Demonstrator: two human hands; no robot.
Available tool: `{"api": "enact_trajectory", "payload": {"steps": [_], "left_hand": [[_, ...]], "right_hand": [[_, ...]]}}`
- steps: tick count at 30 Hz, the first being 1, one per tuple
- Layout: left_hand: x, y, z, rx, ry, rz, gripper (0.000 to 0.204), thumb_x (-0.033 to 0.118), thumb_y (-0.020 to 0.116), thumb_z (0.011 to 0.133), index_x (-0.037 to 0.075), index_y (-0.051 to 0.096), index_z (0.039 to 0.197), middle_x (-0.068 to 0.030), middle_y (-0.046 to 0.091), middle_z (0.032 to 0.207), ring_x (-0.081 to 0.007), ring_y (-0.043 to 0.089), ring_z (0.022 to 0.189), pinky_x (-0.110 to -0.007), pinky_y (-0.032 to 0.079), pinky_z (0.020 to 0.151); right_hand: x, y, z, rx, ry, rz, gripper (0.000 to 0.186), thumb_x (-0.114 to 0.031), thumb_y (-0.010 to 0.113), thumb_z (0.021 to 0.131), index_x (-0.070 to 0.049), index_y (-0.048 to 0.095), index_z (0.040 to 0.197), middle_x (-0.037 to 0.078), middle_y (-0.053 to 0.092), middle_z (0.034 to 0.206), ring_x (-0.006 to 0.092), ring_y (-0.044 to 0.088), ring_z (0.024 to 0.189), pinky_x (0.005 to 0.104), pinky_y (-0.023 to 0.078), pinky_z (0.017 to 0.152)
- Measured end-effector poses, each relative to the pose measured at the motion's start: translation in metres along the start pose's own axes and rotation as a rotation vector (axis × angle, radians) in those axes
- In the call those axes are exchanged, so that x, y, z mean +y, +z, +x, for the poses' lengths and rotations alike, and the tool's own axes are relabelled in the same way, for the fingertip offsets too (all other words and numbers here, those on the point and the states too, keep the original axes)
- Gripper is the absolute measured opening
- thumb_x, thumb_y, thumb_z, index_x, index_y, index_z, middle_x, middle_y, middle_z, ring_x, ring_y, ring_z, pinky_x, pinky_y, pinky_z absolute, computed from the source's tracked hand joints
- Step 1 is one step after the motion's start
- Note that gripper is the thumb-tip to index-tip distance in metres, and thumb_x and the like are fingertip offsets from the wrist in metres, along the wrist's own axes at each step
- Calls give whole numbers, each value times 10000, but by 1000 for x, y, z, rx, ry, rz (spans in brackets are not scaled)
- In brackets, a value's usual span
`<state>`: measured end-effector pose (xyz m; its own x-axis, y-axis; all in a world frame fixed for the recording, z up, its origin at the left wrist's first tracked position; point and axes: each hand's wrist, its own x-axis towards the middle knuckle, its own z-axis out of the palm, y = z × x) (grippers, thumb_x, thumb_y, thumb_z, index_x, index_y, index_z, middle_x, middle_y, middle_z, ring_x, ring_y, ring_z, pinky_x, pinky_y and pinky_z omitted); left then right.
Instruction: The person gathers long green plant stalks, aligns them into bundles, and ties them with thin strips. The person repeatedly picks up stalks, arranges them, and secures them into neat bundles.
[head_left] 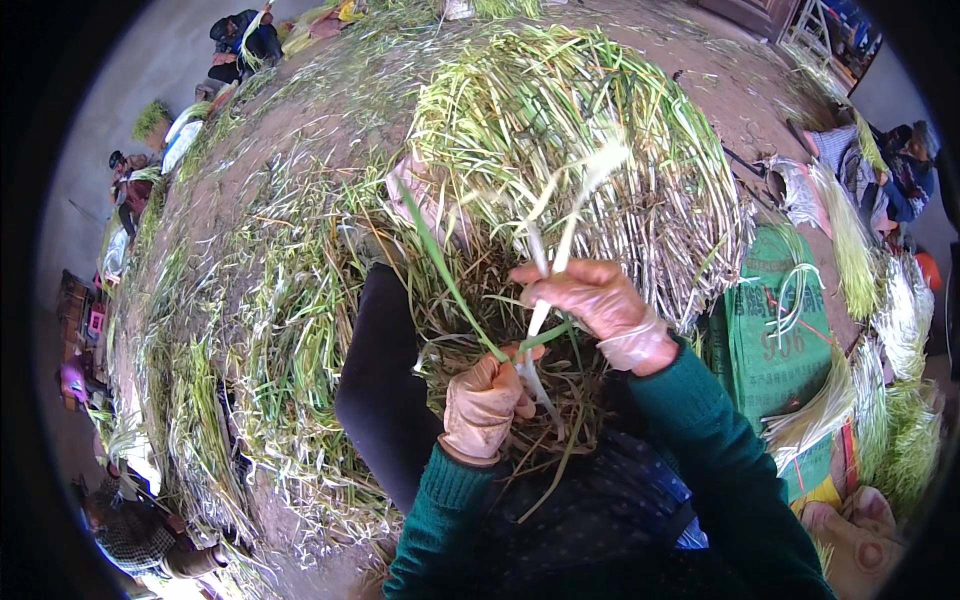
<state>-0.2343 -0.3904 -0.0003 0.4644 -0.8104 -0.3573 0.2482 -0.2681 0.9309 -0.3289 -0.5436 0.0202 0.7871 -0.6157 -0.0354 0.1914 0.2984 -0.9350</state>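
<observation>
My left hand [480,410], in a pale beige glove, is closed on the lower part of a plant stalk [445,275] with long green leaves. My right hand [590,305], in a clear plastic glove, pinches a pale white-yellow strip [590,180] of the plant just above and right of my left hand; its upper end is blurred. Beneath both hands lie tangled leaves and loose peelings [555,420] by my dark-trousered knee [375,370]. Just beyond them is a large heap of green, white-stemmed stalks [640,180].
Loose leaves [280,300] cover much of the floor. A green woven sack [760,370] lies at my right, beside pale bundles [900,310]. Other people sit at the upper left [245,45], left [135,190], lower left [140,530] and right [890,170]. A doorway [745,15] is at the back right.
</observation>
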Motion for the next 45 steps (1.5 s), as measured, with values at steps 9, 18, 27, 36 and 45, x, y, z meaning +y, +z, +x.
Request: {"api": "enact_trajectory", "payload": {"steps": [9, 18, 27, 36, 45], "left_hand": [[-67, -64, -20, 51, -136, 320, 303, 273, 499, 875, 2, 600, 786, -49, 564, 581, -115, 478, 421, -245, 385, 383], [2, -46, -7, -261, 262, -285, 417, 282, 570, 857, -27, 540, 1134, -190, 602, 1055, -204, 643, 676, -300, 539, 638], [20, -2, 29, -89, 242, -551, 474, 383, 529, 870, -35, 555, 1091, -112, 635, 828, -188, 594, 496, -274, 476, 446], [32, -214, 68, -202, 462, -1127, 415, 273, 381, 967, 6, 394, 1284, 58, 379, 471, -35, 314, 334, -170, 262, 281], [28, -131, 44, -147, 416, -914, 638, 378, 465, 922, -38, 252, 1356, 49, 463, 468, -44, 387, 323, -190, 340, 284]], "right_hand": [[-76, -135, -17, 606, -384, 61, 185, -208, 622, 836, -41, 637, 914, 137, 651, 969, 207, 649, 766, 265, 517, 595], [-50, -55, -11, 238, -332, 77, 149, -152, 627, 815, -29, 651, 894, 165, 661, 912, 220, 659, 649, 221, 501, 450], [50, 20, -1, -196, 38, 222, 220, -219, 566, 880, -43, 581, 1012, 69, 608, 851, 150, 592, 690, 247, 487, 606], [54, 10, -118, -393, 553, -155, 251, -263, 470, 921, -46, 594, 938, 12, 505, 622, 94, 499, 542, 258, 407, 502], [79, -56, -27, 44, 330, -1497, 290, -318, 521, 876, -36, 553, 931, 146, 643, 771, 315, 639, 694, 439, 487, 572]]}}
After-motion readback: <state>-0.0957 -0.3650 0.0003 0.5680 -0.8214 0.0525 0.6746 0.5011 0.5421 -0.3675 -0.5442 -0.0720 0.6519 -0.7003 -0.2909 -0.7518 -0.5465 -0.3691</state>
